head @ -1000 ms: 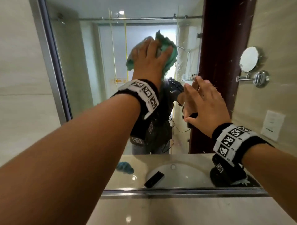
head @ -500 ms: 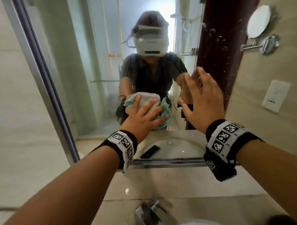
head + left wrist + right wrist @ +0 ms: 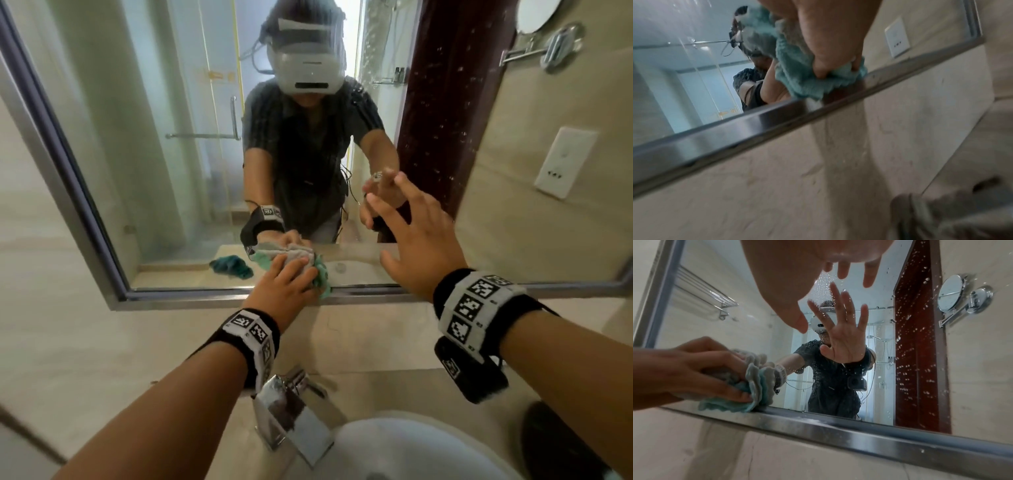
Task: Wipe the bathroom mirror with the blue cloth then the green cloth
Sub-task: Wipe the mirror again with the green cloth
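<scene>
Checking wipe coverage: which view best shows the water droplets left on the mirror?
The right wrist view: droplets stand out sharply against the red door's reflection. The head view shows them fainter; the left wrist view shows only faint streaks, top left.

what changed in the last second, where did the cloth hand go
The left hand swept the green cloth down the mirror, from high on the glass to the bottom frame, where the cloth now touches the metal edge. It holds the cloth as before. The right hand stays open, fingers spread near the glass, holding nothing.
</scene>
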Motion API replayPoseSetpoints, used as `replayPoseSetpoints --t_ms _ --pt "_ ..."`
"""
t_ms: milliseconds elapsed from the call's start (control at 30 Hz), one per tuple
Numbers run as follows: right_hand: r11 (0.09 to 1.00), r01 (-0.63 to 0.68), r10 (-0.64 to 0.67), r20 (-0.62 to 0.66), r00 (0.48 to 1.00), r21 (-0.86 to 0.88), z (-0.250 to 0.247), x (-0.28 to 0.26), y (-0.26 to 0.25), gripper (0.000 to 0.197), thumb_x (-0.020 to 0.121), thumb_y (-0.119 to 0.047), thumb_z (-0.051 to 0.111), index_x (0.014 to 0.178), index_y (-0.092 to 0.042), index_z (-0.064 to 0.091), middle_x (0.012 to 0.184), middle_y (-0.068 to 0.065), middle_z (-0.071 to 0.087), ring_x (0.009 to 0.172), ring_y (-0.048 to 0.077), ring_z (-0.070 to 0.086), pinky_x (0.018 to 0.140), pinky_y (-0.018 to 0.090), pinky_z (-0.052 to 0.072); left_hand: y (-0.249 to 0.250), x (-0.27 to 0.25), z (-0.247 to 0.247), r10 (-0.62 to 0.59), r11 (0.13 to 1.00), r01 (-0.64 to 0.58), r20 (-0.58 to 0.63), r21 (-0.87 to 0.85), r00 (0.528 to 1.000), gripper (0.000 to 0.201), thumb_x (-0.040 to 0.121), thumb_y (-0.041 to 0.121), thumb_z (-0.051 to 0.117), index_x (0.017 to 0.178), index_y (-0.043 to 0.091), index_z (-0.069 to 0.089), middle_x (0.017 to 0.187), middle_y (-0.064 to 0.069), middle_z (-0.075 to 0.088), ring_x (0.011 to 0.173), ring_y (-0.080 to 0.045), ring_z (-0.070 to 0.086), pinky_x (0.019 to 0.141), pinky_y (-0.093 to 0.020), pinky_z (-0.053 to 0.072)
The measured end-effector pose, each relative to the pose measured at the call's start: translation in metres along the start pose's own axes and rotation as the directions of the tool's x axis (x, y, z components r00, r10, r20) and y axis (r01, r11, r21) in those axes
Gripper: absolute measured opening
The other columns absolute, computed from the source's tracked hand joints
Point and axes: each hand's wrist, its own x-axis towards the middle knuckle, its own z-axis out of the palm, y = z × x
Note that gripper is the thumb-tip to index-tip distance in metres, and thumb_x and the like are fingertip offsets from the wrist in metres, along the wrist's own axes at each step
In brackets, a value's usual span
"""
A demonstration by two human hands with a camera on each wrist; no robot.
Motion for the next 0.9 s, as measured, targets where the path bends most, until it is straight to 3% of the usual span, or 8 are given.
replayPoseSetpoints --t_ms 67,167,300,400,467,600,733,900 --pt "1.000 0.014 -0.015 0.086 0.996 0.023 -0.009 -0.003 0.001 0.080 0.071 -0.023 0.070 0.142 -0.028 0.033 0.150 0.010 0.021 0.130 0.034 0.028 0.101 0.052 0.034 0.004 0.004 -0.032 -0.053 0.996 0.058 0.077 -0.074 0.996 0.062 0.059 0.018 0.083 0.116 0.031 0.064 0.120 -0.004 0.057 0.114 -0.033 0.051 0.088 -0.049 0.048" --pt "0.980 0.048 -0.093 0.234 0.968 0.193 -0.037 0.001 -0.002 0.077 0.078 -0.027 0.064 0.144 -0.034 0.025 0.143 0.000 0.030 0.126 0.023 0.032 0.103 0.043 0.036 -0.007 0.011 -0.078 -0.222 0.938 0.242 0.106 -0.249 0.969 0.063 0.087 0.024 0.060 0.142 0.034 0.030 0.140 -0.002 0.035 0.127 -0.031 0.032 0.101 -0.041 0.038" --pt "0.874 0.001 -0.177 0.317 0.932 0.487 -0.086 0.007 -0.013 0.072 0.083 -0.036 0.063 0.143 -0.041 0.023 0.129 -0.006 0.044 0.111 0.010 0.046 0.094 0.033 0.045 -0.024 0.018 -0.146 -0.453 0.593 0.409 0.132 -0.694 0.881 0.057 0.086 0.033 0.062 0.138 0.027 0.039 0.134 -0.003 0.045 0.119 -0.027 0.046 0.100 -0.037 0.040" --pt "0.779 -0.052 -0.172 0.293 0.941 0.624 -0.117 0.009 -0.024 0.076 0.079 -0.041 0.068 0.141 -0.043 0.025 0.130 -0.011 0.045 0.109 0.003 0.047 0.088 0.019 0.042 -0.026 0.019 -0.196 -0.442 0.329 0.439 0.274 -0.836 0.854 0.048 0.092 0.034 0.054 0.136 0.024 0.037 0.125 -0.005 0.053 0.102 -0.018 0.054 0.084 -0.028 0.045" --pt "0.714 -0.077 -0.163 0.272 0.948 0.696 -0.139 0.012 -0.032 0.077 0.076 -0.037 0.074 0.139 -0.042 0.030 0.127 -0.009 0.049 0.105 0.002 0.052 0.084 0.013 0.042 -0.028 0.016 -0.227 -0.429 0.226 0.420 0.298 -0.879 0.853 0.043 0.097 0.035 0.045 0.135 0.019 0.035 0.122 -0.006 0.055 0.093 -0.014 0.054 0.075 -0.021 0.044" --pt "0.695 -0.071 -0.070 0.166 0.984 0.715 -0.178 0.015 -0.042 0.060 0.077 -0.019 0.074 0.127 -0.034 0.044 0.109 -0.003 0.062 0.085 0.005 0.061 0.073 0.015 0.049 -0.035 0.002 -0.279 -0.365 0.176 0.377 0.296 -0.909 0.883 0.045 0.096 0.036 0.049 0.133 0.018 0.030 0.100 0.001 0.056 0.070 -0.003 0.053 0.048 -0.004 0.041" --pt "0.719 -0.094 -0.030 0.166 0.986 0.689 -0.212 0.009 -0.044 0.047 0.079 -0.009 0.070 0.117 -0.033 0.057 0.111 -0.005 0.062 0.091 0.008 0.062 0.080 0.019 0.052 -0.041 -0.020 -0.298 -0.279 0.253 0.360 0.289 -0.898 0.916 0.062 0.084 0.026 0.068 0.133 0.023 0.030 0.102 0.001 0.060 0.073 -0.001 0.056 0.053 -0.009 0.043" --pt "0.787 -0.114 0.034 0.143 0.989 0.606 -0.229 0.001 -0.044 0.035 0.079 -0.004 0.069 0.109 -0.022 0.068 0.104 -0.004 0.068 0.091 0.005 0.062 0.081 0.006 0.044 -0.039 -0.035 -0.293 -0.267 0.307 0.358 0.281 -0.882 0.922 0.054 0.081 0.035 0.070 0.125 0.026 0.040 0.101 0.003 0.056 0.080 -0.009 0.054 0.065 -0.020 0.042"
